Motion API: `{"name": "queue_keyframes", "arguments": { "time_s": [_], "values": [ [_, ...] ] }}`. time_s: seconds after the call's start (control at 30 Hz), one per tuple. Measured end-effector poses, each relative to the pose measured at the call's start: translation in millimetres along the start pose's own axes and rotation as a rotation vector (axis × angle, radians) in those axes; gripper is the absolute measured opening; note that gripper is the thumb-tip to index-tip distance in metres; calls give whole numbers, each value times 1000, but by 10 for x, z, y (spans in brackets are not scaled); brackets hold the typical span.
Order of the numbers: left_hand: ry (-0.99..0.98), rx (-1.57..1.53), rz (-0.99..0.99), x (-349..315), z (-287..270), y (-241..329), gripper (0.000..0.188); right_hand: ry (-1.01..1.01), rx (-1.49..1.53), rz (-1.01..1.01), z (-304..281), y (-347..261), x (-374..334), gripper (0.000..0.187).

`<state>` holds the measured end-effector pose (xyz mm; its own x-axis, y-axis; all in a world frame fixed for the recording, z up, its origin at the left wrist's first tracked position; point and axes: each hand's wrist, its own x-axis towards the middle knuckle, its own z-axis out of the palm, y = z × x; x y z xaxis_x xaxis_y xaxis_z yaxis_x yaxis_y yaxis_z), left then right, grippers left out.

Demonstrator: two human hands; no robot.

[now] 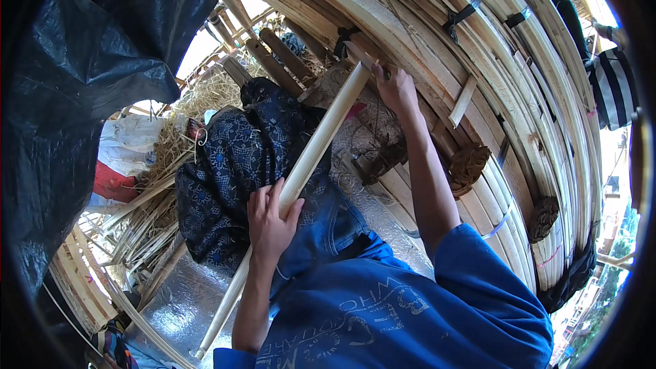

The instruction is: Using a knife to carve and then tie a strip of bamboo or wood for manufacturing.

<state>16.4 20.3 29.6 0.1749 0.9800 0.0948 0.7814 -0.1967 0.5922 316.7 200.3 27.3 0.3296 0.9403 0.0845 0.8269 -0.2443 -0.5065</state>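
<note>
Left hand (270, 222) closed round a long pale slat (321, 133), thumb on the one side, fingers on the other, about midway along its visible length. The slat runs on a slant over my lap: upper end out in front near my right hand (396, 89), lower end down by my left side, past the forearm. I take the middle hold to be for balance, with the lap bearing some of the weight. Right fingers curled tight, arm stretched well out; from the fist a flat, blade-like tool (360, 55) points away to the left, close by the slat's upper end. Its handle is hidden in my hand, and whether the edge touches the wood I cannot tell. A dark patterned cloth (225, 150) is bunched over my legs, under the slat, likely to spare the jeans (342, 229) from splinters. Silvery sheeting (184, 301) lies beneath, perhaps as a clean seat. To the right, a long stack of strips (424, 27) curves past in the wide view, bound with black ties (461, 17), presumably so the lengths stay together; one short loose piece (463, 101) lies across it. Left of the cloth, straw-like shavings (171, 147) and a spread of thin slivers (147, 232), off the lap, which seems to leave the slat room to lie straight.
</note>
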Motion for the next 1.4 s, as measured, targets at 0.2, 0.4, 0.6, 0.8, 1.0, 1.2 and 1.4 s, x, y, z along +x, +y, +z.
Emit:
{"name": "queue_keyframes", "arguments": {
  "time_s": [0.2, 0.4, 0.6, 0.8, 1.0, 1.2, 1.4],
  "values": [
    [79, -25, 22, -36, 28, 2, 43, 11, 225, 17, -123, -133, -189, 43],
    [135, -93, 179, 444, 73, 225, 39, 52, 290, 134, -705, -332, -239, 48],
    [46, -43, 200, 523, 161, 153, 38, -97, 60, 137, -693, 110, -15, 38],
    [-95, 123, 137, 554, 143, 265, 41, 150, 227, 75, -323, 81, -3, 33],
    [-79, 206, 159, 549, 165, 271, 40, 323, 152, 63, -227, 69, 114, 42],
    [-30, 287, 183, 562, 215, 268, 35, 313, 37, 42, -197, 90, 177, 47],
    [-25, 266, 191, 575, 258, 233, 38, 340, 138, 15, -142, 88, 115, 43]
  ]
}}
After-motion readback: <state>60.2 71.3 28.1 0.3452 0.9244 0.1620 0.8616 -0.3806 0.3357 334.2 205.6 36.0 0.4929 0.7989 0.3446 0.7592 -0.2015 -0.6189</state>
